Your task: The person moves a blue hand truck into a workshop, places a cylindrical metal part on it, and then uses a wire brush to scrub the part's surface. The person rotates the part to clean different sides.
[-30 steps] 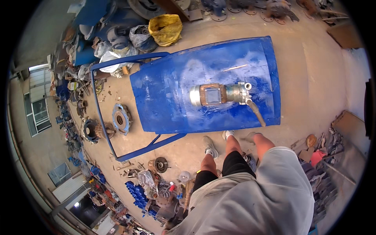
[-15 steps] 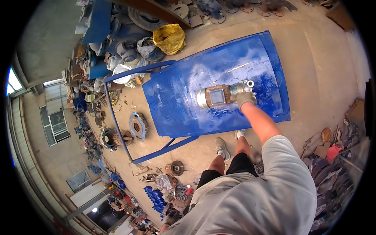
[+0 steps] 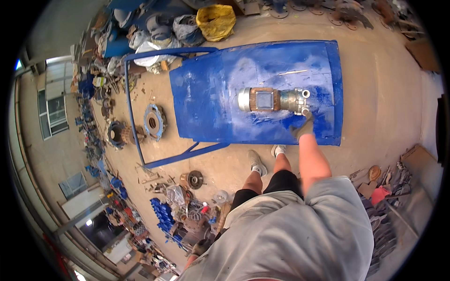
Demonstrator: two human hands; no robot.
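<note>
An electric motor-pump unit (image 3: pixel 265 99) lies on its side on a blue metal cart bed (image 3: pixel 206 112). Its silver end cap points left, and its metal pump head with two round ports is at the right. My right hand (image 3: pixel 303 127), in a dark grey glove, is at the near side of the pump head. Its thumb and fingers are spread, and the fingertips reach close to the lower port; whether they touch it I cannot tell. Low beside my body hangs my left hand (image 3: pixel 202 246), gloved as well, its fingers too small and dark to make out.
A blue tube handle frame (image 3: pixel 128 100) extends from the cart's left end. Beyond it stand a blue-rimmed ring casting (image 3: pixel 154 122) and other metal parts. A yellow sack (image 3: pixel 215 22) sits behind the cart. Piled scrap parts (image 3: pixel 192 220) lie at near left; more lie at right.
My right hand has come off the top of the pump head and moved nearer to me. The cart and unit appear slightly turned and shifted in the picture as my view moved.
</note>
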